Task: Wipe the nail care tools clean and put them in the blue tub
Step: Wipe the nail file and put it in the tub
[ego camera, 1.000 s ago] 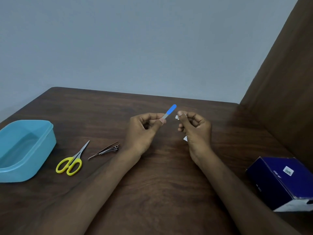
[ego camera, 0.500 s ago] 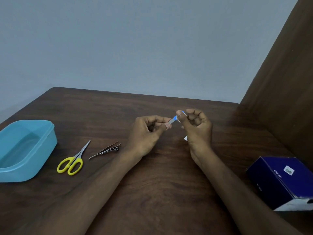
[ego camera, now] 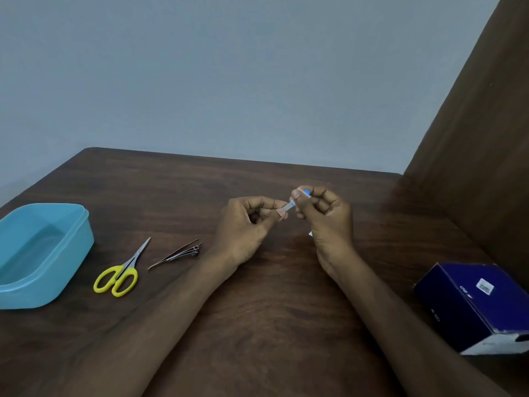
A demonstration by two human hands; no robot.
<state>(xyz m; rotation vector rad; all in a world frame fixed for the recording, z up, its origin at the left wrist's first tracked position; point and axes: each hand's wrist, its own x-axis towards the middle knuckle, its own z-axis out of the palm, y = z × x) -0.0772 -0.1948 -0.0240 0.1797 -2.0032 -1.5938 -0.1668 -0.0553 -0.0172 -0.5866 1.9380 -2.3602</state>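
Blue-tipped nail file (ego camera: 289, 206) now sits mostly buried in my right hand (ego camera: 323, 219), which pinches a white wipe around it, while my left hand (ego camera: 246, 227) pinches the bare end; a second ago the tip stood clear. I read that as mid-wipe: blue tub (ego camera: 71, 253) holds nothing, scissors (ego camera: 121, 272) and clippers (ego camera: 177, 255) wait on the counter (ego camera: 272, 325).

Dim, even indoor light, soft shadows, slight softness, wide-angle edge distortion

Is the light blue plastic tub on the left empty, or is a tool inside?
Empty as far as visible: the light blue plastic tub shows only bare floor inside; its near corner is hidden.
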